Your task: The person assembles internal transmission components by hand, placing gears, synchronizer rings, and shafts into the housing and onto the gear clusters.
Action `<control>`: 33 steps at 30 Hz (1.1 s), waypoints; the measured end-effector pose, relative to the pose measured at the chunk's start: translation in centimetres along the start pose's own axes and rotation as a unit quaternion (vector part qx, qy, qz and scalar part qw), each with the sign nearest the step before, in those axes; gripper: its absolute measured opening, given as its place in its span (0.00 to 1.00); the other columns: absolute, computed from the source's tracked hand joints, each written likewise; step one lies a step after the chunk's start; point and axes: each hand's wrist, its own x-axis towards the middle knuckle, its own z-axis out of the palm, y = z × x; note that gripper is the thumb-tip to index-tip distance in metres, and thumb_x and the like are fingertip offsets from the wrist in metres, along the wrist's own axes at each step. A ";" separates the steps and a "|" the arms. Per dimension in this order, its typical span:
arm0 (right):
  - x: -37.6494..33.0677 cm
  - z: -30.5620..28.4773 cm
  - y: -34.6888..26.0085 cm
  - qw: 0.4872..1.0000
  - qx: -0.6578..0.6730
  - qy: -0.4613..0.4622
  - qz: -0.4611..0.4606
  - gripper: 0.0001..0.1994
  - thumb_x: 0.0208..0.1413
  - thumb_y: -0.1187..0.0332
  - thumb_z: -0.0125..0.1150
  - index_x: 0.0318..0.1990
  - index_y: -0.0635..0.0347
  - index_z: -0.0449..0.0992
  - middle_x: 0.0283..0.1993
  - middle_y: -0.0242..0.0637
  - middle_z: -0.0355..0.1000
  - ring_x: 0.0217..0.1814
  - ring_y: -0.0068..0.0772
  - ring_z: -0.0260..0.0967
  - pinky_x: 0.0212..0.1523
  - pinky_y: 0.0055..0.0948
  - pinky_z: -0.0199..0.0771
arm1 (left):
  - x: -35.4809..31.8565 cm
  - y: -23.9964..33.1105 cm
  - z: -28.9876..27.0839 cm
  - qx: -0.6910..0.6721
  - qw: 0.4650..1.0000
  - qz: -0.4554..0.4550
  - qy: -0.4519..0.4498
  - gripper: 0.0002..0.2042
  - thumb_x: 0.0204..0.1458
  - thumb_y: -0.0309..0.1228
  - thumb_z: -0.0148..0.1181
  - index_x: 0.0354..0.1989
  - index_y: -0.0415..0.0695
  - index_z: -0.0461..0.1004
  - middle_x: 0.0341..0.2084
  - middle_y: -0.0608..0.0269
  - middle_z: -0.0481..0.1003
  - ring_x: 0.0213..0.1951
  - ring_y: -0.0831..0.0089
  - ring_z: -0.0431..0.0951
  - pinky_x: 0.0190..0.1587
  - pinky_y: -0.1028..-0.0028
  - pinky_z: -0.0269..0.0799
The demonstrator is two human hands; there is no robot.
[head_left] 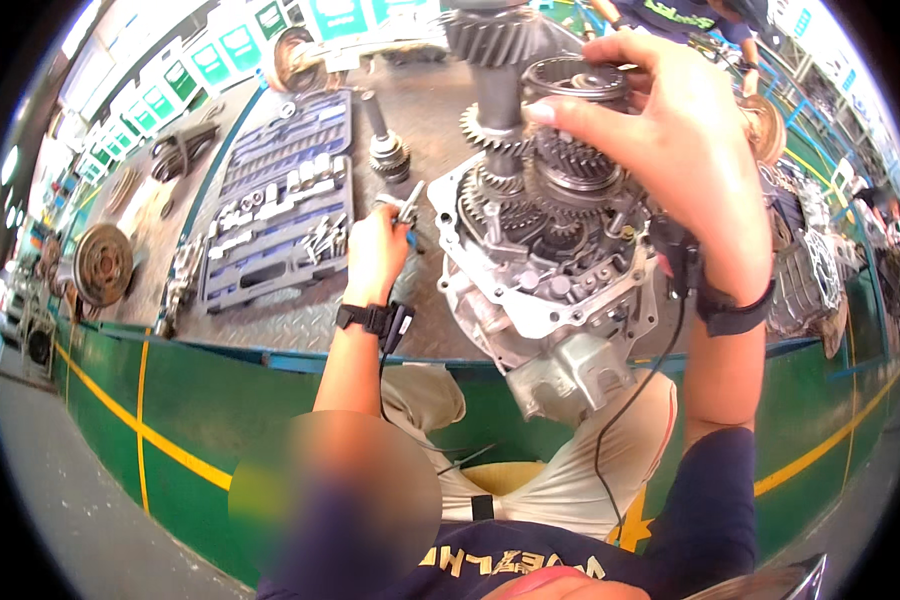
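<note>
My right hand (670, 135) curves round the toothed ring (560, 80) on top of the right gear stack, thumb at its near side and fingers at its far side. Below the ring sit more gears (575, 165) on the shaft. A taller gear shaft (505, 95) stands to its left, and both rise from an open metal gearbox housing (570, 315). My left hand (375, 255), left of the housing, is closed on a small metal tool (410, 203) with some blue near the grip. My fingers hide most of that tool, so its kind is unclear.
A loose gear shaft (385, 145) stands upright on the metal workbench (280, 325). Left of it lies an open socket set case (280, 190). A round rusty hub (100, 265) is at the far left, metal castings (810, 270) at the right. Another person (675, 15) is across the bench.
</note>
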 end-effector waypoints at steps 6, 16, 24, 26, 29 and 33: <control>-1.5 0.7 2.6 0.994 0.092 0.059 -0.003 0.26 0.43 0.70 0.82 0.51 0.68 0.80 0.48 0.36 0.79 0.48 0.25 0.78 0.52 0.28 0.76 | 0.2 1.7 1.4 0.067 0.996 -0.036 -0.037 0.14 0.54 0.27 0.61 0.49 0.40 0.77 0.35 0.38 0.81 0.43 0.39 0.81 0.46 0.49 0.76; 0.3 -0.7 6.2 0.721 0.689 0.070 0.018 0.31 0.52 0.70 0.62 0.61 0.82 0.65 0.59 0.62 0.73 0.59 0.51 0.76 0.62 0.49 0.79 | 0.3 1.8 1.4 0.073 0.993 -0.037 -0.080 0.16 0.50 0.30 0.69 0.47 0.42 0.79 0.39 0.42 0.82 0.45 0.44 0.82 0.48 0.52 0.78; 1.4 -4.2 2.2 0.885 0.455 -0.034 0.090 0.32 0.54 0.79 0.69 0.64 0.70 0.59 0.53 0.53 0.76 0.47 0.40 0.81 0.49 0.37 0.87 | 0.3 0.3 1.3 0.083 0.993 -0.023 -0.082 0.15 0.52 0.30 0.65 0.48 0.43 0.79 0.41 0.44 0.81 0.47 0.44 0.81 0.49 0.52 0.76; 2.7 -4.7 2.4 0.957 0.254 -0.134 0.050 0.31 0.45 0.77 0.75 0.61 0.63 0.74 0.58 0.41 0.75 0.54 0.25 0.74 0.53 0.23 0.75 | 0.5 0.2 1.1 0.086 0.992 -0.030 -0.086 0.15 0.52 0.30 0.65 0.49 0.42 0.78 0.42 0.44 0.81 0.47 0.44 0.81 0.50 0.52 0.76; 3.5 -6.6 0.4 0.958 0.040 -0.275 0.073 0.32 0.43 0.73 0.75 0.61 0.58 0.77 0.52 0.36 0.75 0.44 0.22 0.71 0.43 0.19 0.71 | 0.7 2.2 2.0 0.064 0.991 -0.040 -0.113 0.17 0.51 0.30 0.65 0.51 0.43 0.78 0.45 0.44 0.81 0.50 0.44 0.80 0.52 0.52 0.76; 4.5 -4.5 0.9 0.955 -0.059 -0.284 -0.056 0.33 0.40 0.71 0.75 0.61 0.53 0.79 0.49 0.32 0.73 0.40 0.18 0.66 0.36 0.18 0.67 | 0.5 0.7 1.2 0.068 0.989 -0.063 -0.115 0.15 0.53 0.28 0.63 0.49 0.43 0.79 0.44 0.43 0.81 0.50 0.44 0.80 0.51 0.52 0.76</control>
